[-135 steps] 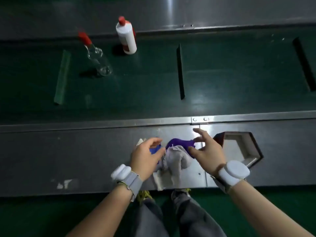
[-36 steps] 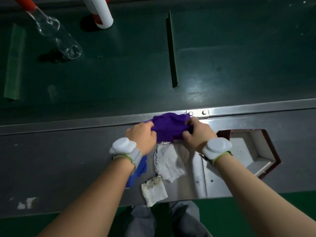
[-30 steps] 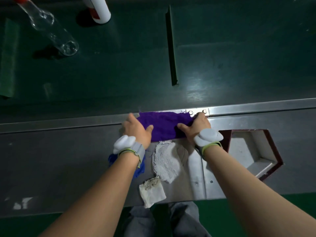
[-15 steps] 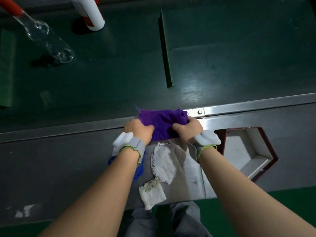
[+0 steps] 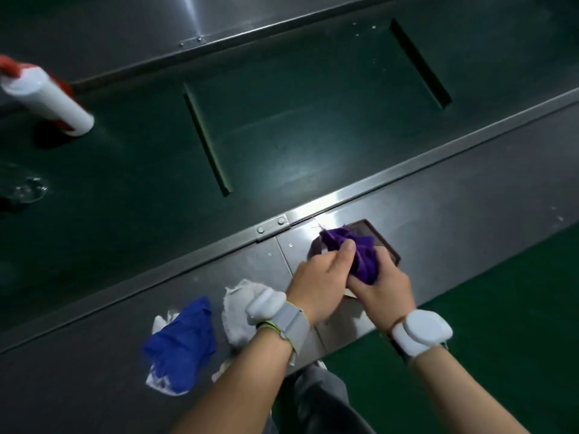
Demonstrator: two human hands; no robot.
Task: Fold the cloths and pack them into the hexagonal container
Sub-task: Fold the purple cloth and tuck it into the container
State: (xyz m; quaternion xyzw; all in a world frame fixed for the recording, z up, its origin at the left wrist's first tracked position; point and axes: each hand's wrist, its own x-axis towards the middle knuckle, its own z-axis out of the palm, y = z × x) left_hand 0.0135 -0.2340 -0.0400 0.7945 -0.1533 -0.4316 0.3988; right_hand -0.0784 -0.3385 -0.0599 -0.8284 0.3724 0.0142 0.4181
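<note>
So from the head cam I've got both hands bunched around the purple cloth (image 5: 363,258), right over the hexagonal container (image 5: 383,242). My left hand (image 5: 322,283) is closed on the near-left side of the cloth with the thumb pressed on top, and my right hand (image 5: 383,291) is closed on it from the near-right side, fingers curled under the wad. The cloth looks scrunched more than neatly folded, with a frayed corner poking up toward the far side. I can only see the dark brown rim of the container on the far and right sides; the hands and cloth cover the rest, so I can't tell if the cloth is touching the bottom or just held above it.

The container sits on the metal worktop (image 5: 454,214) near its front edge, just this side of the raised metal rail that runs along the worktop's far edge.

Further left along the front edge, a white cloth (image 5: 241,311) lies crumpled right beside my left wrist, partly hidden by the wristband. Just left of that is a blue cloth (image 5: 185,339), loosely heaped on top of another pale rag (image 5: 156,379) that peeks out underneath.

Beyond the rail is a green belt (image 5: 282,136), with a white bottle (image 5: 47,98) with a red cap standing at its far-left end.
</note>
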